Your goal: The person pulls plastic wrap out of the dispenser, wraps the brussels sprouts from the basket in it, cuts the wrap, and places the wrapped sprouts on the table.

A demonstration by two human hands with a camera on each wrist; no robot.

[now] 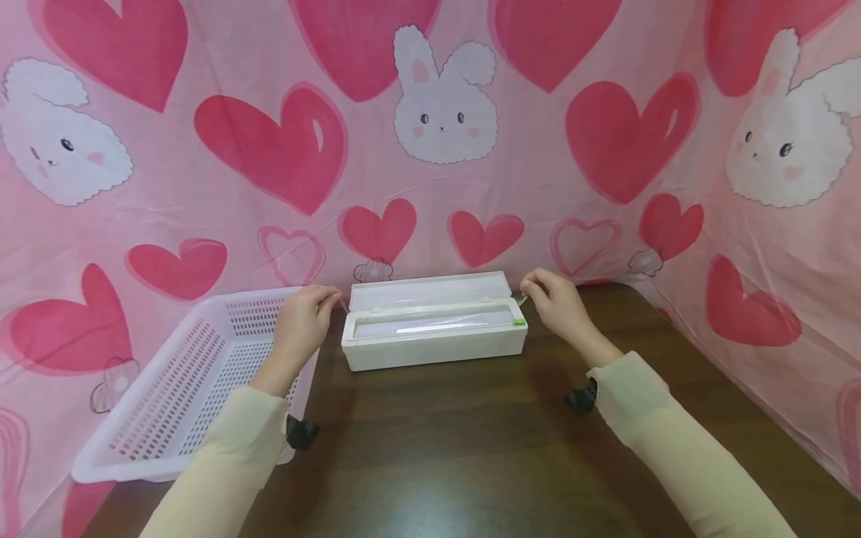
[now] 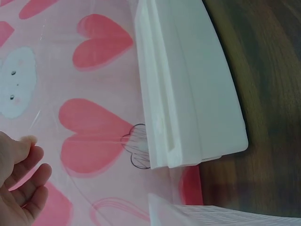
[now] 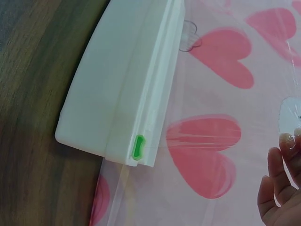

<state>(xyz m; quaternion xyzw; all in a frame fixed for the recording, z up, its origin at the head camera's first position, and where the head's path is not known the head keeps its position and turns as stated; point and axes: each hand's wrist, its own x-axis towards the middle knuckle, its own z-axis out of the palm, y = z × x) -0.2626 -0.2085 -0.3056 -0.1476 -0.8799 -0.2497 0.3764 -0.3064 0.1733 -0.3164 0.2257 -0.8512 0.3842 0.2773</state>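
A long white cling film dispenser box lies on the table, its lid tipped back. Clear cling film stretches from the box, showing as faint creases and shine. My left hand pinches one corner of the film between thumb and forefinger, beside the box's far left corner. At the far right corner my right hand pinches the other side; in the right wrist view its fingertips bend at the film. A small green slide cutter sits on the box's right end.
Left of the box stands a white perforated plastic basket, partly behind my left forearm. The dark wooden table reaches back to a pink cloth backdrop with hearts and rabbits.
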